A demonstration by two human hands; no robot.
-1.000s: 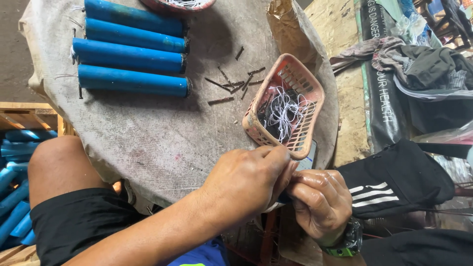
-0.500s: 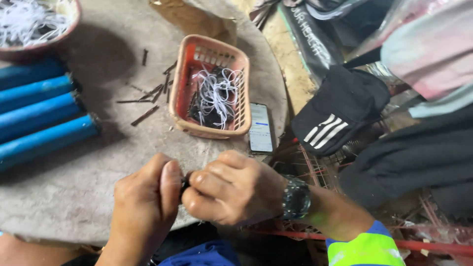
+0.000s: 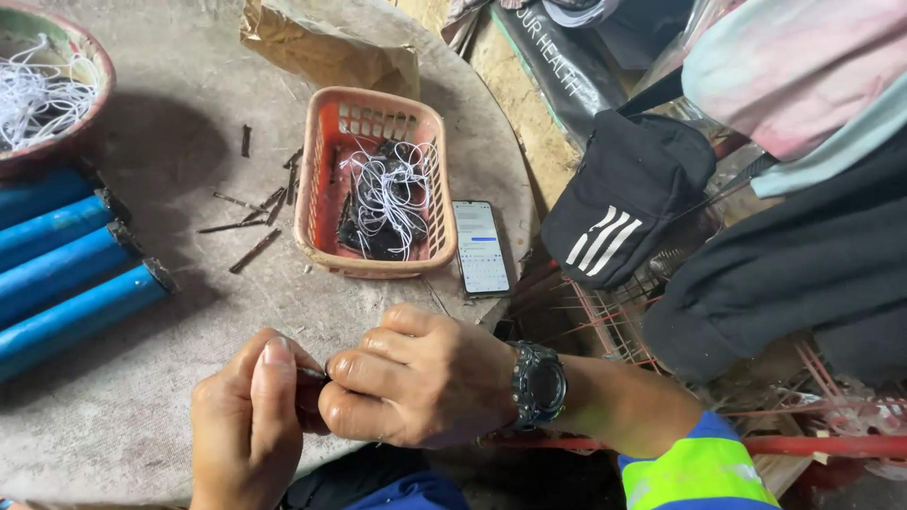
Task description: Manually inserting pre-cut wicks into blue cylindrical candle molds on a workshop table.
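Soft even daylight, faint shadows beside basket (image 3: 373, 184), sharp focus, slight edge distortion.

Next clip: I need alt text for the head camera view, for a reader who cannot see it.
Two hands, left hand and right hand, pinch a small dark object together over a round grey table. Behind them sit an orange basket of white strings, a phone, blue tubes and scattered dark sticks.

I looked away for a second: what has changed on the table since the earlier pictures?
Little. The left hand and right hand have stayed pressed together, pinching a small dark piece. Only the view swung round. The basket, phone and blue tubes have not moved on the table.
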